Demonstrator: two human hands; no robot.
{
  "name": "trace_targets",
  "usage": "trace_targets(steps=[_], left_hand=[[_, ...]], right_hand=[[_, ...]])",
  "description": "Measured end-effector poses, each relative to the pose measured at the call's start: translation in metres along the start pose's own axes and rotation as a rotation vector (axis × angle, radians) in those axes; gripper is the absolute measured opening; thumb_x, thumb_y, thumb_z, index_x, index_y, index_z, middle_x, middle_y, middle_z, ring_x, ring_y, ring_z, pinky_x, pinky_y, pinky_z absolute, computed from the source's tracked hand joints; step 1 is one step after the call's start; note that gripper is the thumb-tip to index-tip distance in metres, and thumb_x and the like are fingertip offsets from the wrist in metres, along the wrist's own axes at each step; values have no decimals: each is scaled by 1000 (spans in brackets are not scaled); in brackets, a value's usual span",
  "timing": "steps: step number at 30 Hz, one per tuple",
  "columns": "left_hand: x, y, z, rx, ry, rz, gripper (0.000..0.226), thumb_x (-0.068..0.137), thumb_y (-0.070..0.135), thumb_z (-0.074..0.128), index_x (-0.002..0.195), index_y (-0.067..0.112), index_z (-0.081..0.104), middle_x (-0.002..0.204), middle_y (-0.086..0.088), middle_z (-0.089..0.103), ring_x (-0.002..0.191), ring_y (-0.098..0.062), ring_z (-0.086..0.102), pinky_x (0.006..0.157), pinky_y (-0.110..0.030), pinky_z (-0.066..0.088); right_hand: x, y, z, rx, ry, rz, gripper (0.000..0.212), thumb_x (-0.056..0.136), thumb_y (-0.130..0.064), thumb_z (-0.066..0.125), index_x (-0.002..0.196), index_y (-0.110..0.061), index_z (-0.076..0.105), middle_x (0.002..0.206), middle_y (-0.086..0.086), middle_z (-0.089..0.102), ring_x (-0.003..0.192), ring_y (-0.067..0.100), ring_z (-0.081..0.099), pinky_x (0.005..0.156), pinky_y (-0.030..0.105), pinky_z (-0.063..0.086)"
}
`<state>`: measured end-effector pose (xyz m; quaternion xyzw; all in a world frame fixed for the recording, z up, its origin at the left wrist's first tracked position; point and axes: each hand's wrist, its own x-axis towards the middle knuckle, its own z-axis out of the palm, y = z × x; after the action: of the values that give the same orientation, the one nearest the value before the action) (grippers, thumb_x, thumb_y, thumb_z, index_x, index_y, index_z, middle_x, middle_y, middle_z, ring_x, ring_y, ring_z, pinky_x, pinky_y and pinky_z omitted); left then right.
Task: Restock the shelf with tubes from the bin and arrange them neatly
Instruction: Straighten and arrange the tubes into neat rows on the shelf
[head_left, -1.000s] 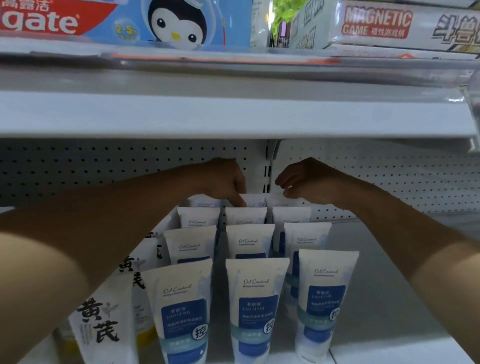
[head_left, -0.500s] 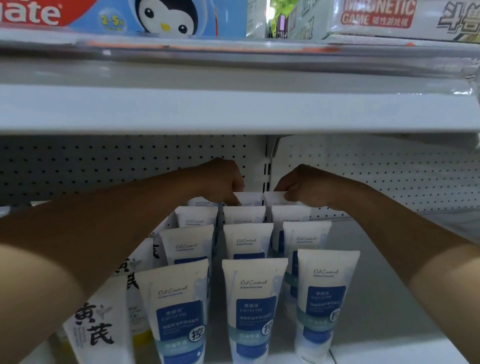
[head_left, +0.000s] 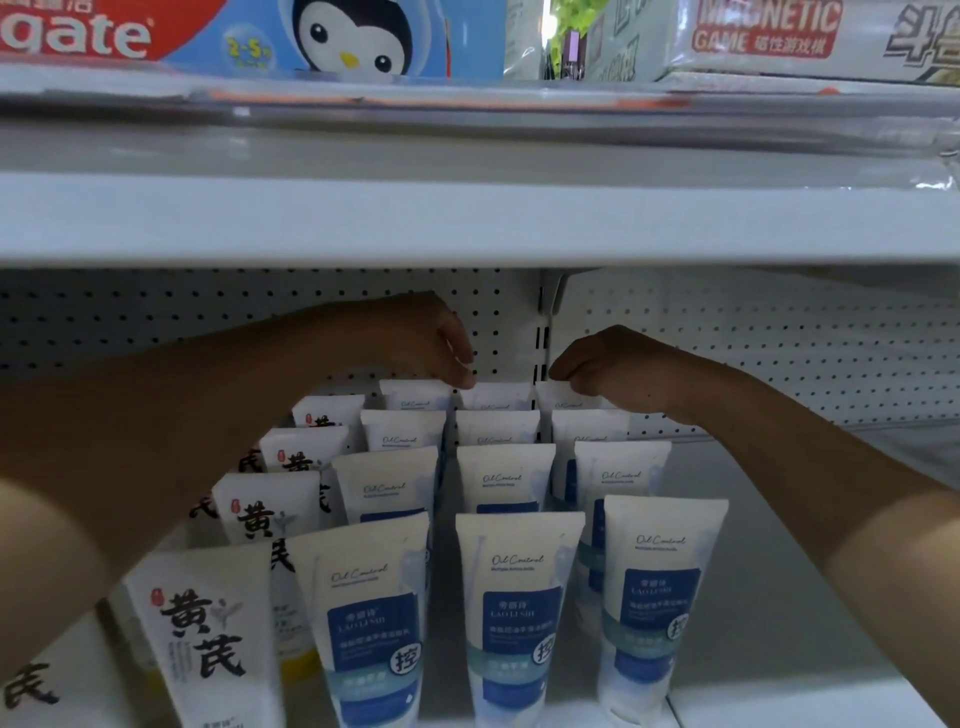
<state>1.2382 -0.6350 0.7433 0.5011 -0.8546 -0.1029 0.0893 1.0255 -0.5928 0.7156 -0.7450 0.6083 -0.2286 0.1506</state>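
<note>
White tubes with blue labels (head_left: 519, 613) stand upright in three columns on the lower shelf (head_left: 779, 597), running from front to back. My left hand (head_left: 421, 343) reaches to the back row, its curled fingertips on the top edge of the back middle tube (head_left: 493, 399). My right hand (head_left: 613, 364) is also at the back and pinches the top edge of the back right tube (head_left: 563, 400). The bin is out of view.
White tubes with black characters (head_left: 208, 639) fill a column to the left of the blue ones. A perforated back panel (head_left: 779, 353) closes the shelf. The upper shelf (head_left: 467, 218) hangs low overhead with boxed goods on it. Bare shelf floor lies to the right.
Both hands stay at the back row of tubes. My left forearm has lifted a little, so more of the left column of black-lettered tubes shows.
</note>
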Motion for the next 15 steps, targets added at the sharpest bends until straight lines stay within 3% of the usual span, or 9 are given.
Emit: trace_targets(steps=[5, 6, 8, 10, 15], left_hand=[[-12, -20, -7, 6, -70, -43, 28, 81, 32, 69, 105, 17, 70, 96, 10, 63, 85, -5, 55, 81, -21, 40], [-12, -23, -4, 33, -84, -37, 27, 82, 31, 69, 105, 16, 70, 89, 13, 62, 79, -3, 54, 76, -18, 41], [-12, -27, 3, 79, -95, -17, 25, 83, 27, 69, 101, 11, 70, 76, 12, 60, 66, -3, 51, 62, -14, 41], [-12, -29, 10, 128, -91, 2, 23, 84, 25, 67, 99, 8, 70, 70, 10, 58, 59, -2, 48, 51, -6, 38], [-14, -29, 12, 123, -88, 31, 23, 85, 22, 67, 105, 11, 71, 74, 11, 58, 57, 2, 48, 46, 0, 37]], right_hand=[[-4, -4, 2, 51, 51, 15, 28, 93, -4, 48, 115, -11, 64, 109, -4, 56, 115, 23, 55, 96, 30, 46], [-5, -4, 2, 49, 64, 11, 28, 93, -4, 49, 115, -12, 63, 114, -2, 57, 115, 22, 55, 90, 26, 48], [-8, -4, 3, 77, 93, 2, 26, 93, -7, 51, 114, -15, 64, 125, 3, 57, 114, 21, 56, 63, 12, 48], [-11, -5, 2, 110, 110, 13, 24, 92, -8, 52, 111, -17, 64, 128, 4, 56, 113, 19, 56, 44, 6, 38], [-12, -7, -1, 57, 140, -14, 26, 93, -7, 51, 114, -15, 63, 132, 2, 55, 123, 14, 49, 72, 13, 39]])
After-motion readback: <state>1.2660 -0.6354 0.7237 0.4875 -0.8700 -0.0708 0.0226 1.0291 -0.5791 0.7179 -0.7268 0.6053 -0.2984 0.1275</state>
